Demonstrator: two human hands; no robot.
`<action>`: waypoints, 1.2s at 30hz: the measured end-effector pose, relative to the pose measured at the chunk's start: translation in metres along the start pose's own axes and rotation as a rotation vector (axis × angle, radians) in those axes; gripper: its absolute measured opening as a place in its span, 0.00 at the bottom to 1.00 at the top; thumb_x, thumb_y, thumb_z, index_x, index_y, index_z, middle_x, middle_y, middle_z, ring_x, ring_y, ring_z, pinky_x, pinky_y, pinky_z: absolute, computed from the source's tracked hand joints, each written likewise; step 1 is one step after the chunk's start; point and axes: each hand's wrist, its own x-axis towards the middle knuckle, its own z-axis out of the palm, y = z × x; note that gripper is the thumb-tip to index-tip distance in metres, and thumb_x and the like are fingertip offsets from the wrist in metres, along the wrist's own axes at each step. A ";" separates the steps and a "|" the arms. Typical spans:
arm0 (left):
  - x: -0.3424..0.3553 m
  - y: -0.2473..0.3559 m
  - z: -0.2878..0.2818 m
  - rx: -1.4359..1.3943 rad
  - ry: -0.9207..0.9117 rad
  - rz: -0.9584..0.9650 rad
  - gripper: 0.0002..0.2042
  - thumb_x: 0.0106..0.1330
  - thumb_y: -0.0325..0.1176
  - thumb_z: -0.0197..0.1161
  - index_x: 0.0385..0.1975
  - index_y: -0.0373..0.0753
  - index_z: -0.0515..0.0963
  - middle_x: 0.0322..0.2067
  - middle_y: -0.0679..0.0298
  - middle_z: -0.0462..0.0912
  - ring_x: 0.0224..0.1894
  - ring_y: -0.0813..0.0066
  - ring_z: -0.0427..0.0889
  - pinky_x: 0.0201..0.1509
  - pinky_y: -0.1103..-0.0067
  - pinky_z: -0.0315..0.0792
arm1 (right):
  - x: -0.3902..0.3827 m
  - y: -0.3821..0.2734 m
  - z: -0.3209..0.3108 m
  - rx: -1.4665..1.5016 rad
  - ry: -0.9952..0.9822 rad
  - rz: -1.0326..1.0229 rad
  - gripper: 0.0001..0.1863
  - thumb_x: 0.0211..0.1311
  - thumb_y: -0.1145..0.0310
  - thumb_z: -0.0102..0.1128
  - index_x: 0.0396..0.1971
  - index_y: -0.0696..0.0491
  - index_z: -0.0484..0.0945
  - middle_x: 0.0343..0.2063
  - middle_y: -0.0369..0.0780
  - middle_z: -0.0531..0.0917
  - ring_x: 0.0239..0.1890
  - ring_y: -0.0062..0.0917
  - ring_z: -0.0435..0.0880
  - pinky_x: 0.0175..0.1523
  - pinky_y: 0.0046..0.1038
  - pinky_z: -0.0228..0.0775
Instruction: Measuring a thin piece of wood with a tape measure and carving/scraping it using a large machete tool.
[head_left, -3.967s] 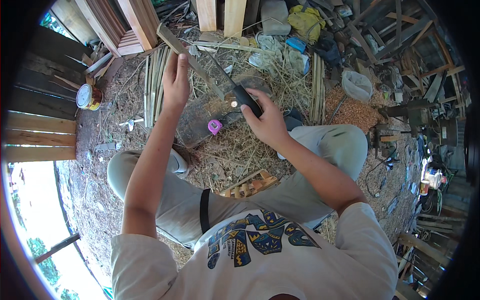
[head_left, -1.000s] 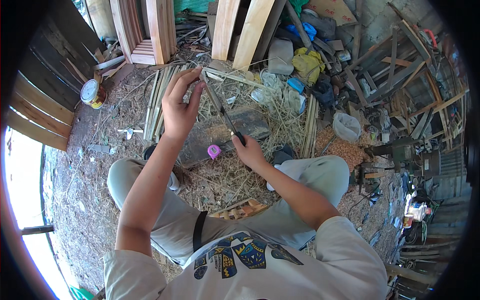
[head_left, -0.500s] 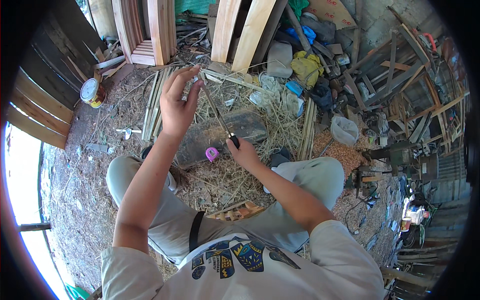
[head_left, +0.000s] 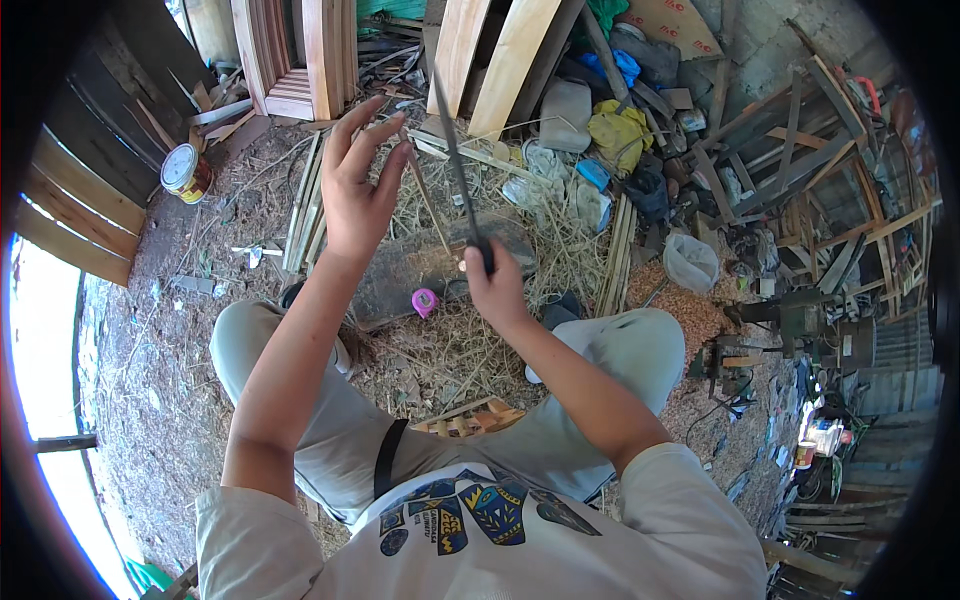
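Clock taken over the whole view, centred on the dark wooden block (head_left: 395, 290), 12 at top.

Edges: the block lies on straw-littered ground, long side running about 8 to 2. Knees bound it at 8 (head_left: 240, 345) and 4 (head_left: 652, 345). Bundle of thin slats (head_left: 306, 215) off its 10 o'clock end; a second bundle (head_left: 618, 255) at 3, shavings heap (head_left: 690, 310) beyond. Upright pale planks (head_left: 512, 68) at 1. Pink tape measure (head_left: 425, 302) at the 6 o'clock edge, between the forearms. Working room is that gap between the arms; blade and strip stand apart in it, the space widening toward 12.

Left hand (head_left: 358, 195), toward 10: thumb and fingertips pinched on the upper end of the strip, other fingers loosely spread. Right hand (head_left: 495, 280), toward 4: fist wrapped round the handle of the knife (head_left: 458, 155).

Strip (head_left: 428, 195): thin, straight, light brown, slanting from 11 down to the block's middle; cannot tell if the lower end touches the wood. Knife: black handle, long narrow dark-grey blade, point between 11 and 12, overlapping a plank in view.
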 end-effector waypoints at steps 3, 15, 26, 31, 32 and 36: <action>0.002 0.004 0.000 0.023 0.009 0.026 0.15 0.64 0.26 0.72 0.51 0.40 0.85 0.60 0.54 0.79 0.61 0.52 0.80 0.63 0.63 0.74 | -0.018 0.073 0.009 -0.239 -0.351 0.349 0.25 0.76 0.46 0.55 0.35 0.57 0.78 0.16 0.35 0.74 0.19 0.27 0.76 0.27 0.34 0.63; -0.003 0.004 -0.007 -0.035 -0.041 -0.088 0.14 0.69 0.24 0.68 0.54 0.37 0.83 0.47 0.56 0.87 0.52 0.60 0.86 0.58 0.72 0.76 | -0.002 0.021 0.000 0.172 -0.372 0.784 0.30 0.76 0.42 0.53 0.28 0.57 0.77 0.15 0.37 0.75 0.19 0.27 0.79 0.27 0.31 0.66; 0.000 0.009 -0.006 -0.017 -0.063 -0.048 0.14 0.68 0.23 0.68 0.53 0.36 0.83 0.48 0.55 0.86 0.52 0.59 0.85 0.59 0.69 0.76 | -0.009 0.024 0.002 -0.084 -0.205 0.303 0.31 0.77 0.43 0.50 0.27 0.58 0.78 0.17 0.40 0.79 0.20 0.32 0.80 0.27 0.37 0.66; -0.002 0.010 -0.002 0.019 -0.038 -0.022 0.14 0.66 0.23 0.70 0.51 0.36 0.83 0.48 0.56 0.87 0.53 0.59 0.85 0.60 0.69 0.75 | -0.022 0.066 0.009 -0.304 -0.339 0.341 0.31 0.78 0.42 0.51 0.23 0.54 0.74 0.18 0.37 0.79 0.15 0.21 0.75 0.23 0.28 0.63; -0.003 0.010 -0.005 0.026 -0.039 -0.028 0.14 0.66 0.23 0.70 0.51 0.36 0.83 0.48 0.56 0.87 0.53 0.59 0.85 0.60 0.69 0.75 | -0.022 0.059 0.008 -0.131 -0.359 0.493 0.30 0.77 0.42 0.51 0.24 0.54 0.74 0.17 0.36 0.78 0.14 0.21 0.73 0.22 0.28 0.63; -0.004 0.010 -0.003 0.025 -0.058 0.003 0.14 0.66 0.23 0.69 0.51 0.35 0.83 0.48 0.55 0.87 0.52 0.58 0.85 0.59 0.69 0.76 | -0.015 0.030 0.004 0.338 -0.340 0.819 0.28 0.78 0.43 0.51 0.27 0.53 0.73 0.15 0.34 0.73 0.10 0.20 0.69 0.18 0.28 0.62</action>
